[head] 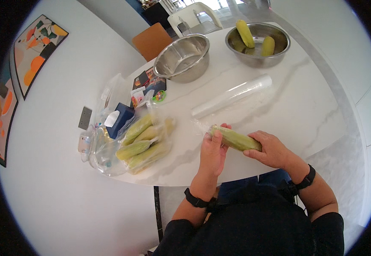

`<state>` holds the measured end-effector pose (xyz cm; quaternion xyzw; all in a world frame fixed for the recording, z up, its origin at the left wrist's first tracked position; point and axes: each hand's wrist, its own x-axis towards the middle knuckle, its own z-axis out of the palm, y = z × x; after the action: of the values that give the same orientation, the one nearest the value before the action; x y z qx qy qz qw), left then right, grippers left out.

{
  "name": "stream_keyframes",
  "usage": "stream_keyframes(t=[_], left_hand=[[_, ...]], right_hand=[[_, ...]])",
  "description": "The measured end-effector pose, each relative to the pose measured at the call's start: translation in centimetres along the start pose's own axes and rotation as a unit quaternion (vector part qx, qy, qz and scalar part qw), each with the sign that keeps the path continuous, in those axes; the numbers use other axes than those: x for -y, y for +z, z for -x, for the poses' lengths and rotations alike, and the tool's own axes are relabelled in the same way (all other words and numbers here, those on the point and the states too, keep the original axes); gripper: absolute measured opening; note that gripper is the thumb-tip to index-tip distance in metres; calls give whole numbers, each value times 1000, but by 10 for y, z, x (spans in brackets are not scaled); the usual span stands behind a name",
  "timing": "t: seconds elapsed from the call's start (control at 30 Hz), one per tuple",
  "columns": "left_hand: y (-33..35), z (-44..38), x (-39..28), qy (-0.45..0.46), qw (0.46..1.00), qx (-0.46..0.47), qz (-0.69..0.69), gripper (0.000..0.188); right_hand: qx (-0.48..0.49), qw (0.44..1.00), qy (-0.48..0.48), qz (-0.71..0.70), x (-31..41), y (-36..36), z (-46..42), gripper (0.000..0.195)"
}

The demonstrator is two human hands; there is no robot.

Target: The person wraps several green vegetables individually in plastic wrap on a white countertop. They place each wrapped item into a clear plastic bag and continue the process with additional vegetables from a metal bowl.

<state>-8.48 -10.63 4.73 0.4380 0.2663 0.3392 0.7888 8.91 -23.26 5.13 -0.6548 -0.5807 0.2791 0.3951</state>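
Observation:
Both my hands hold one ear of corn in its green husk (239, 140) above the near edge of the table, with clear plastic film around it. My left hand (214, 148) grips its left end, where loose film (201, 127) sticks out. The other end is in my right hand (270, 148). Beyond them a roll of clear plastic film (233, 95) lies on the table. To the left, several ears of corn (140, 140) lie in and under clear plastic bags. At the back right, a steel bowl (259, 60) holds two ears of corn.
Another steel basin (188, 72) stands at the back of the marble-patterned table (313, 118). Along the wall on the left are a blue tissue box (121, 119), a clear jug (104, 153) and a small green-rimmed item (159, 96). Chairs stand behind the table.

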Motion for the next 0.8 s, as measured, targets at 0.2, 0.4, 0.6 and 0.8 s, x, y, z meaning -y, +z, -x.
stream_keyframes(t=[0.2, 0.4, 0.6, 0.8], left_hand=[[19, -1, 6, -9, 999, -19, 27, 56], [22, -4, 8, 13, 997, 13, 69, 52], [19, -14, 8, 61, 991, 48, 109, 39], [9, -19, 11, 92, 984, 49, 143, 29]], right_hand=[[-32, 999, 2, -15, -10, -8, 15, 54], [14, 996, 14, -86, -20, -14, 20, 56], [188, 823, 162, -510, -35, -18, 15, 56], [165, 835, 176, -495, -34, -16, 16, 57]])
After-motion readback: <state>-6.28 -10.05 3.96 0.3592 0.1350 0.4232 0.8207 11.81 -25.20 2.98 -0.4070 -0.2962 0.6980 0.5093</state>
